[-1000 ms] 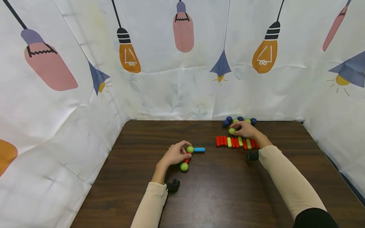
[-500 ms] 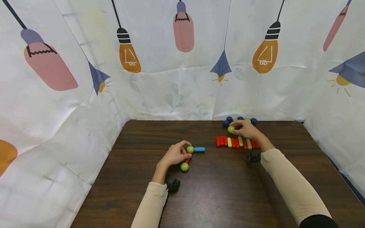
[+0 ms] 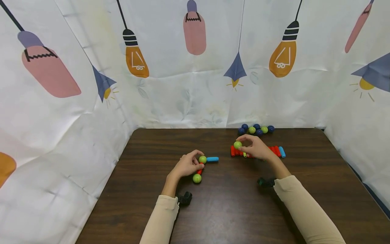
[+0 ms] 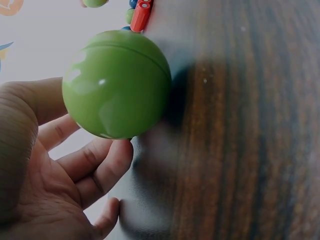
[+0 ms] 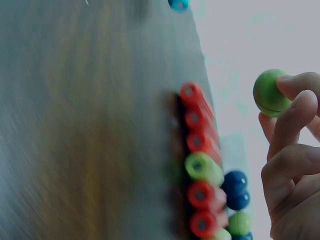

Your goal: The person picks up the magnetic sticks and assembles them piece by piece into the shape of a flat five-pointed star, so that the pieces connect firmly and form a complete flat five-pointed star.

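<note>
**Ball (image 3: 237, 145) held up near rods (image 3: 233, 151)**

The right hand (image 3: 256, 148) pinches it with the fingertips, apparently leaving most of it free. On the table (image 3: 231, 203), the left hand (image 3: 186, 166) grips a joined 4-part piece (image 3: 199, 171), probably steadying it.

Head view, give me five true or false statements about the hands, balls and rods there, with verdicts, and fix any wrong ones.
1. The right hand holds a green ball. True.
2. The left hand is away from every piece. False: it is at the red rod between two green balls.
3. A light blue rod lies at the right end of the rod row. True.
4. The far balls are all dark blue. False: two green ones lie among them.
5. Both sleeves are pale. True.
</note>
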